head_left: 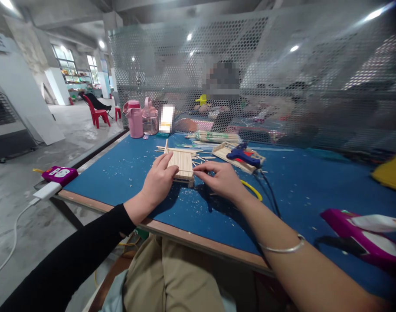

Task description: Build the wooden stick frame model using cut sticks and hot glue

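Note:
A small model made of pale wooden sticks [181, 162] stands on the blue tabletop, its top a row of sticks laid side by side. My left hand [159, 175] grips its left side, the thumb at the near edge. At the near right corner, my right hand [219, 177] pinches the end of a thin wooden stick [186, 170] that lies across the front of the top. Loose sticks [202, 158] are scattered just behind the model. The fingertips partly hide both ends of the held stick.
A blue glue gun [243, 154] rests on a stick frame [222, 151], its cable running towards me. Behind are bagged sticks [217, 137], a pink flask [135, 119] and a clear bottle [150, 119]. Purple power strips [59, 174] sit at both sides; a perforated screen [171, 65] stands behind.

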`<state>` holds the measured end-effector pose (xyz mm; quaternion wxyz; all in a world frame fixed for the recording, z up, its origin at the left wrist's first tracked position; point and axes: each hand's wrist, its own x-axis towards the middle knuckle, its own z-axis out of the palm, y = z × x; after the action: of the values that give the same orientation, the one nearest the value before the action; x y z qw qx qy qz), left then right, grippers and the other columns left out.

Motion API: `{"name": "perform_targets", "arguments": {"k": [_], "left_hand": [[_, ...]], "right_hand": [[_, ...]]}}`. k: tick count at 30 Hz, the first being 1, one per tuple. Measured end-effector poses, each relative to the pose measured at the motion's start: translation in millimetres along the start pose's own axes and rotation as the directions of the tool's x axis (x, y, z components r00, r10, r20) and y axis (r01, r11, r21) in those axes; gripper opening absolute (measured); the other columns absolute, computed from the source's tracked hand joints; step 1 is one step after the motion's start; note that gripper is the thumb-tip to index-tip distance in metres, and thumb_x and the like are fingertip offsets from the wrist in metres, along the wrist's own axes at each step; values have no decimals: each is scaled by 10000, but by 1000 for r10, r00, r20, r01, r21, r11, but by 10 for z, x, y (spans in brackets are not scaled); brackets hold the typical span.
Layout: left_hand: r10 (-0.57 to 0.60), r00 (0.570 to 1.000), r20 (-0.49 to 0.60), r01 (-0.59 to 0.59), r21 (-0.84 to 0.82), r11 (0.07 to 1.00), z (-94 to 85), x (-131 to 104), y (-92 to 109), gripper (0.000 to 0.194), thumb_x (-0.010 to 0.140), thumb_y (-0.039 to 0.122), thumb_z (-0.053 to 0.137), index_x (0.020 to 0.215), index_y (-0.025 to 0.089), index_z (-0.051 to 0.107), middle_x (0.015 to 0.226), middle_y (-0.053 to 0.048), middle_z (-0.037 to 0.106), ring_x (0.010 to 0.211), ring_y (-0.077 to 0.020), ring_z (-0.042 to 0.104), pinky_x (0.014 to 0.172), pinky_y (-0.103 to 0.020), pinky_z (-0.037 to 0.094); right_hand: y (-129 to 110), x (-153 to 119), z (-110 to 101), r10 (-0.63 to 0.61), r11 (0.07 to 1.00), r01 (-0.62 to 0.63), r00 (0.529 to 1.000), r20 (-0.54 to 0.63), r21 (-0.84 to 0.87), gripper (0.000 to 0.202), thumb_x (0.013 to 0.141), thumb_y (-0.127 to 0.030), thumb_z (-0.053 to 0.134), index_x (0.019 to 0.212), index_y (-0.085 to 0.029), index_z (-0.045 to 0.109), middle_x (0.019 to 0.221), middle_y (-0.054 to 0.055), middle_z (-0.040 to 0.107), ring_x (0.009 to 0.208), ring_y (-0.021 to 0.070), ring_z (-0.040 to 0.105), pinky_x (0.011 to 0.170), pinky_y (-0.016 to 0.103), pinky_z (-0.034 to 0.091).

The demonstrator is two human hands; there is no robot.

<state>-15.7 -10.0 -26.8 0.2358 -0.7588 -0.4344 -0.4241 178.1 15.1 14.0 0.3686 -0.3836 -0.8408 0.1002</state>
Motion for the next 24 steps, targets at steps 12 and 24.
{"name": "perform_targets", "arguments": {"k": [12,24], "left_hand": [[-22,999,-39,17,-123,992,-87,15,-3,223,815,129,513,1031,120,569,1230,-177,532,1173,-246,464,962,-453,420],[-98,982,-162,88,-68,994,-277,-14,-71,172,767,224,594,932,186,622,1070,-101,595,1056,-242,487,923,-440,392]], "right_hand": [[-44,1,22,1,1000,-2,1000,-16,-28,169,752,-278,552,728,-194,697,726,30,707,653,162,623,629,280,472],[-54,-5,11,100,990,-101,995,15,94,218,693,-242,539,834,-164,685,764,49,706,680,170,627,651,294,488]]}}
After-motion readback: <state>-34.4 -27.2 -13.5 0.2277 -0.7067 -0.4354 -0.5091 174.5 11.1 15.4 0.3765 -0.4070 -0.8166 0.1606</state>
